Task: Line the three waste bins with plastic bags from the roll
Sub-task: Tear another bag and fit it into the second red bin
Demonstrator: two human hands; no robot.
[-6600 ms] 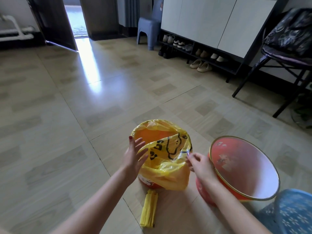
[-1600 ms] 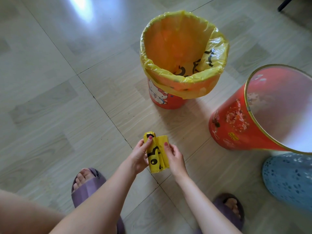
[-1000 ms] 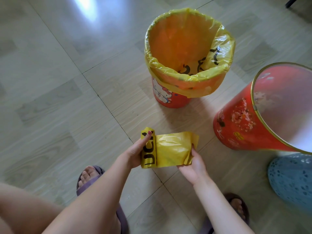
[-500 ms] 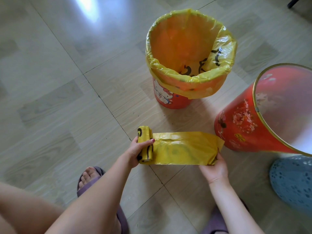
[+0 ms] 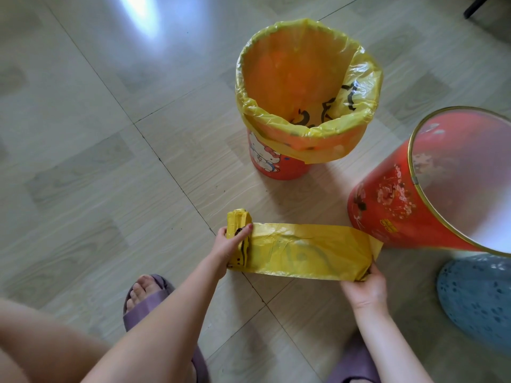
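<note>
My left hand [image 5: 228, 246] grips the yellow roll of bags [image 5: 238, 236] above the floor. My right hand [image 5: 365, 286] pinches the free end of a flat yellow bag [image 5: 307, 255] that stretches from the roll to the right. Behind them stands a small red cartoon bin [image 5: 279, 164] with a yellow bag [image 5: 312, 134] folded over its rim. A larger red bin [image 5: 398, 205] with a gold rim stands at the right, with no bag in it. A blue bin [image 5: 478, 297] shows partly at the lower right edge.
Wood-pattern floor tiles [image 5: 96, 150] spread to the left and back. My feet in purple slippers [image 5: 146, 302] stand just below the hands. A dark chair leg [image 5: 475, 6] shows at the top right corner.
My right hand has pulled the bag's end further right, so a longer strip is unrolled. Before that the roll was picked up from the floor beside the lined bin.
</note>
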